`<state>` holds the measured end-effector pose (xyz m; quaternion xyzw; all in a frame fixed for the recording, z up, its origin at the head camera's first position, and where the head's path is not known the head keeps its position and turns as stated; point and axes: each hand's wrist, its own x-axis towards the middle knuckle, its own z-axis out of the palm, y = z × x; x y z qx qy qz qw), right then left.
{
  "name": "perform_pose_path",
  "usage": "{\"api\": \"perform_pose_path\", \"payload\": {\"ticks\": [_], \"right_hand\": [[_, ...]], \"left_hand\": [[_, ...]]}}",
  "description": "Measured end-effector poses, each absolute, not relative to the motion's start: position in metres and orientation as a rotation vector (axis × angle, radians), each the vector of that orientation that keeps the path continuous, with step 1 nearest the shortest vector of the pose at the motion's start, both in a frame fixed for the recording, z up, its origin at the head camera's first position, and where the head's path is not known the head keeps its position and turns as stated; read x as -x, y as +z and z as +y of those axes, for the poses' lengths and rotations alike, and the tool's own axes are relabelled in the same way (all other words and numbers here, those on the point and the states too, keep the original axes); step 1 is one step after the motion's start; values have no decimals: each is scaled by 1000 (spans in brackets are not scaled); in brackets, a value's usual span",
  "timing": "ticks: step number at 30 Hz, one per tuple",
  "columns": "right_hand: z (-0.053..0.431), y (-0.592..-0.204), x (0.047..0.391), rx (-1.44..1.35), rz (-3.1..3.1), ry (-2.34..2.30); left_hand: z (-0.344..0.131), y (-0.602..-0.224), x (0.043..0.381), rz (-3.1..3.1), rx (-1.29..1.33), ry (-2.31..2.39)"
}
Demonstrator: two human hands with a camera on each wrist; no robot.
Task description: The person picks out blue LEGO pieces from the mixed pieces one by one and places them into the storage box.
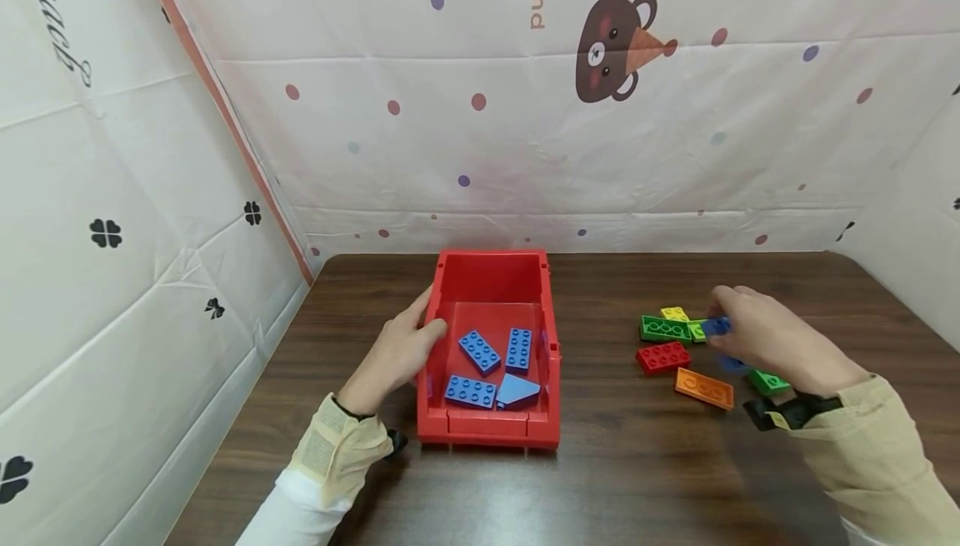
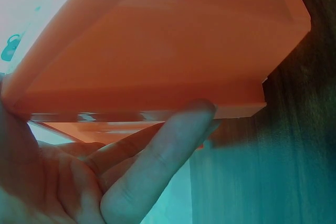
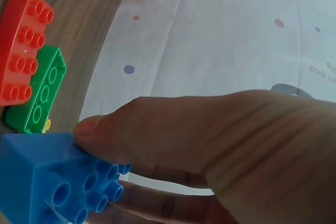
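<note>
A red bin (image 1: 489, 429) stands before me with several blue bricks (image 1: 470, 391) and a light-blue wedge-like piece (image 1: 517, 390) on its floor. My left hand (image 1: 397, 350) grips its left side wall; in the left wrist view the fingers (image 2: 163, 161) lie along the bin's edge. Off to the right, my right hand (image 1: 768, 338) pinches a blue brick (image 3: 58, 177) between thumb and fingers, its studs facing the palm side. Another patch of blue (image 1: 731, 363) shows just beneath that hand, partly hidden by it.
Around the right hand lie a green brick (image 1: 664, 329), a red brick (image 1: 663, 358), an orange brick (image 1: 704, 388), a yellow brick (image 1: 674, 313), a lime piece (image 1: 697, 330) and a second green brick (image 1: 768, 383). White printed sheeting (image 1: 480, 146) hangs behind the brown table (image 1: 600, 479).
</note>
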<state>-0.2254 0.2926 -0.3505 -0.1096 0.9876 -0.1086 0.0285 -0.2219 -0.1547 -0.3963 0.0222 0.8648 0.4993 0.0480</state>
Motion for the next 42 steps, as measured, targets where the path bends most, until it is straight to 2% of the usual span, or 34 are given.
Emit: {"api": "perform_pose_path", "payload": {"ticks": [42], "right_hand": [[229,-327,231,793,3063,-413]], "left_hand": [[-155,-396,222,2638,-88,1536]]}}
